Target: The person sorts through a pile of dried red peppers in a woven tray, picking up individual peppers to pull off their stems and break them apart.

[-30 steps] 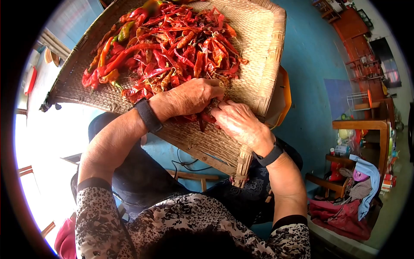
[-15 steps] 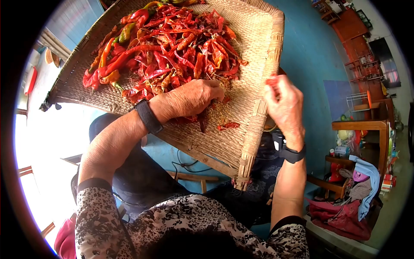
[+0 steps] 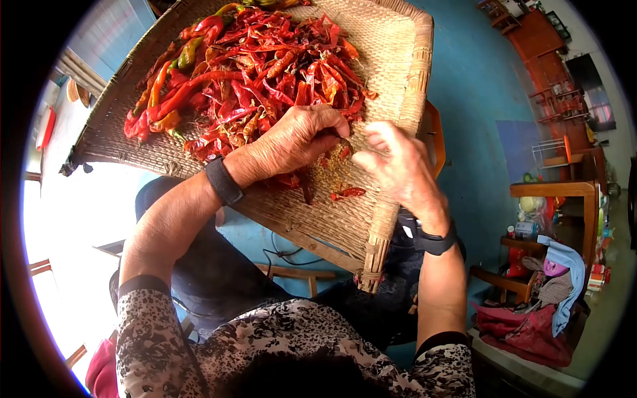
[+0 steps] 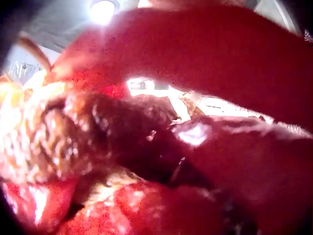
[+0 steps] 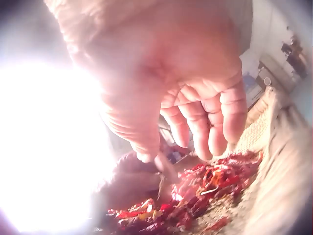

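Over the near part of a woven basket tray (image 3: 391,53), my left hand (image 3: 292,136) pinches a small dark piece of dried chilli (image 3: 345,142) between thumb and forefinger. Most of that piece is hidden by the fingers. My right hand (image 3: 401,169) hovers just to its right with loosely bent fingers, and its palm shows bare in the right wrist view. A heap of dried red chillies (image 3: 265,73) lies beyond the left hand. Pale seeds (image 3: 325,174) and one short red chilli (image 3: 348,193) lie below the hands. Wrinkled chillies (image 4: 54,142) fill the left wrist view closely.
The tray rests over the person's lap, with its thick bound rim (image 3: 413,86) at the right. Fresher long peppers (image 3: 179,96) lie at the heap's left. A yellow-edged container (image 3: 434,139) shows behind the rim. A wooden chair with cloths (image 3: 524,331) stands at the right.
My right hand went from beside the left hand out past the tray's right rim with a red piece, then came back without it showing. The left hand stayed nearly in place, its thumb and forefinger now extended.
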{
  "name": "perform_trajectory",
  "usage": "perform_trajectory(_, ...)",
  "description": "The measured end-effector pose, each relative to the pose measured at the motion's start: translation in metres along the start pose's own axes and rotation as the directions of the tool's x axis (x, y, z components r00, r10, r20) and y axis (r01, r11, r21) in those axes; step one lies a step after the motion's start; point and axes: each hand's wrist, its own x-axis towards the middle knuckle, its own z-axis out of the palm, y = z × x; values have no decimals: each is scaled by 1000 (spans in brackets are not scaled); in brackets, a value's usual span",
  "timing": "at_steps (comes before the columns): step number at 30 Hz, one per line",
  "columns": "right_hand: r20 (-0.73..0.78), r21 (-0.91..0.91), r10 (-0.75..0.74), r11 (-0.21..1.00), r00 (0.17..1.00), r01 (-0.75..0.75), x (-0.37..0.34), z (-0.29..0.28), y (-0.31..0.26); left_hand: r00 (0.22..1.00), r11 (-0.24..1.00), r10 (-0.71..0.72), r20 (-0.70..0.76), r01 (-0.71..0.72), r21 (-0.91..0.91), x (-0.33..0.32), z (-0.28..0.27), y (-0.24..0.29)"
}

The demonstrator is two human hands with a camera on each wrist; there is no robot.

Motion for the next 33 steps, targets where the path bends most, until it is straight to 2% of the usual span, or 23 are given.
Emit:
perform_trajectory(2,68,131,-39,991,997,30,5,15,-5,1000,1000,8,-21,-8,-10,1,1,0)
perform_trajectory(3,69,132,-40,991,997,31,7,18,-6,999,1000,15,-43,-15,-18,0,0,0)
perform_trajectory(5,132,80,45,995,990,-56,11,22,-9,999,1000,16,-47,-16,1,1,-4,2)
perform_trajectory(9,65,75,21,997,998,-26,18,23,-13,997,999,41,-59,-40,28,-2,-7,1)
perform_trajectory(10,68,76,17,997,998,-22,19,23,-14,996,998,64,-70,-62,31,-3,-7,1)
perform_trajectory(12,141,-70,80,995,987,-71,20,20,-17,996,998,55,-67,-54,28,-5,-9,1)
perform_trajectory(16,137,-45,36,999,990,-30,16,20,-9,997,998,53,-58,-52,18,-4,-9,0)
perform_trajectory(18,31,40,5,999,1000,-6,13,18,-4,997,998,58,-56,-57,20,-4,-10,2)
perform_trajectory(19,30,39,6,999,1000,-7,12,14,-2,999,999,-13,-33,14,31,-3,-12,5)
perform_trajectory(20,-41,34,38,999,998,-36,11,9,0,997,996,-83,-11,83,43,-3,-12,7)
perform_trajectory(21,-111,31,70,997,991,-67,9,3,3,997,996,-81,-10,81,42,-3,-11,5)
perform_trajectory(22,-205,-58,66,995,977,-79,7,-6,9,998,995,-66,-3,66,78,-4,-10,2)
perform_trajectory(24,-422,-23,109,991,900,-131,5,-21,27,999,993,-50,8,49,111,-4,-8,-1)
perform_trajectory(26,-543,-33,169,975,823,-222,-3,-42,42,998,987,-61,31,56,149,-3,-6,-2)
perform_trajectory(28,-554,-87,258,928,792,-363,-12,-64,47,999,988,-34,34,28,152,-3,-5,-3)
perform_trajectory(29,-557,-89,258,926,789,-366,-16,-69,55,999,988,-9,34,3,156,-2,-4,-4)
perform_trajectory(31,-559,-504,94,750,824,-428,-21,-72,68,999,990,-4,35,-1,144,-2,-2,-6)
perform_trajectory(32,-560,-504,95,749,823,-430,-23,-72,71,999,991,-3,33,-2,135,-2,-1,-6)
perform_trajectory(33,-541,-557,20,740,841,-376,-21,-68,67,999,991,-1,34,-3,135,-1,-1,-5)
